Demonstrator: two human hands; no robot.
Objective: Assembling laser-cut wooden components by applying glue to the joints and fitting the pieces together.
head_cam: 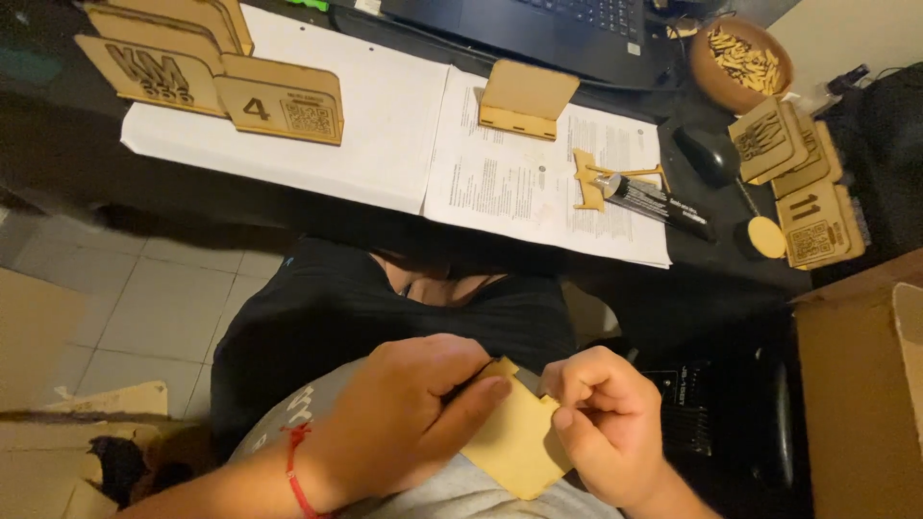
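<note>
Counter: dark, running across the top of my view, well beyond my hands.
Cardboard box: brown, at my right, below the counter edge.
Laptop: dark, at the far edge of the counter, only its front part in view.
Paper sheets: a blank white one on the left, a printed one touching it on the right.
Wooden signs: a stack of light plywood plates with engraved marks at the far left, resting on the blank sheet.
More signs: a second bunch of the same plates at the right end of the counter, near the box.
Folded stand: plywood, sitting at the top of the printed sheet.
Bowl: round, brown, filled with small pale wooden bits, beside the laptop.
Marker: black, lying on the printed sheet, touching a small cut wooden piece.
Wooden panel: flat, pale, notched at its top edge; it is over my lap, between both hands.
Left hand: clamped on the panel's left side, thumb on top; a red string sits on the wrist.
Right hand: pinching the panel's upper right edge, fingers curled.
</note>
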